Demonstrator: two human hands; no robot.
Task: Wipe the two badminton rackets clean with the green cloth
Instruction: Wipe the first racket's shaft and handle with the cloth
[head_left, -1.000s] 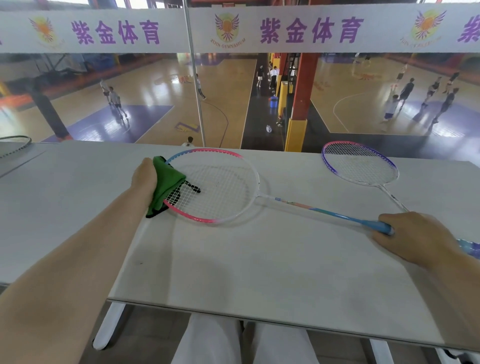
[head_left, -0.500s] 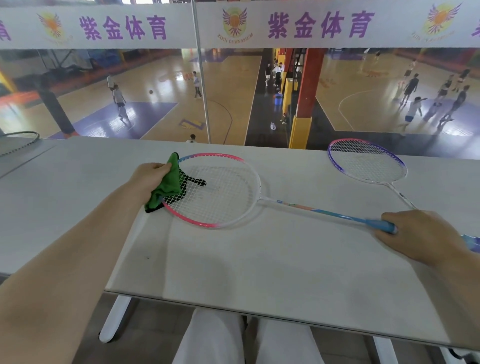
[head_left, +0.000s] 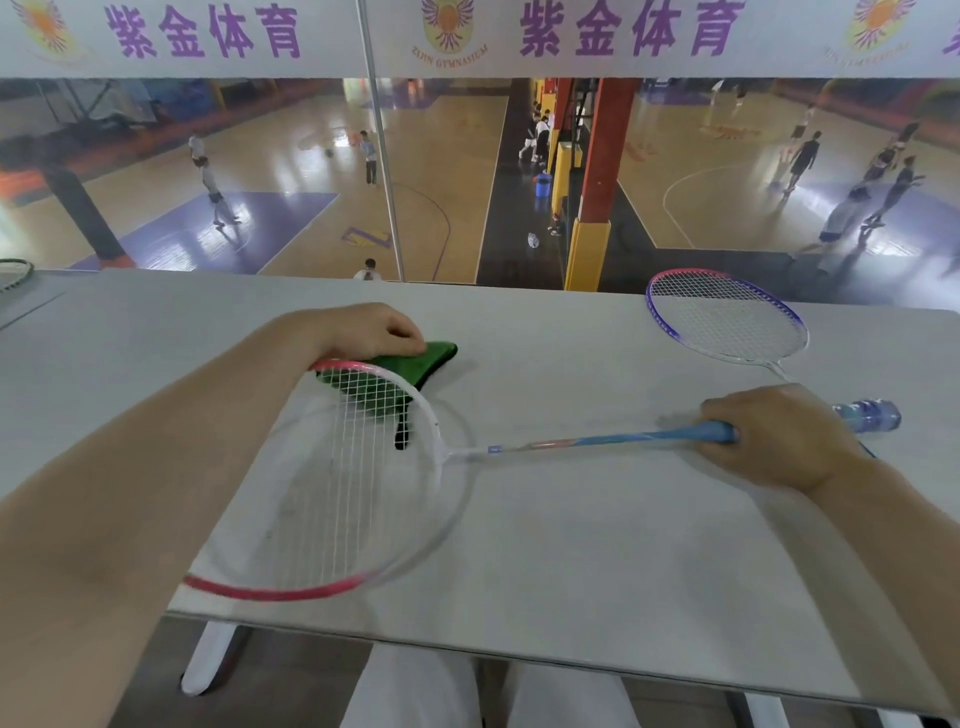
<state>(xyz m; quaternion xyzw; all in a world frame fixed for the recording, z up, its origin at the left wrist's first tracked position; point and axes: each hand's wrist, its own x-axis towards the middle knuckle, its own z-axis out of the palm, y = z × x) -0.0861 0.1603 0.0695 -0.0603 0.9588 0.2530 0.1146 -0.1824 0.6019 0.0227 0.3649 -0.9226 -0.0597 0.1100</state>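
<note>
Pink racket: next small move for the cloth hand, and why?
Probably draw the green cloth along the frame of the pink racket toward the near pink arc. The left hand pinches the cloth at the far rim, while the right hand grips the handle with the head tilted up and blurred. The purple racket lies untouched, so it likely comes later.

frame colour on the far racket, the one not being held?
Far racket: purple-blue frame, pink along the top edge, white strings. Head view, the only one, shows it.
</note>
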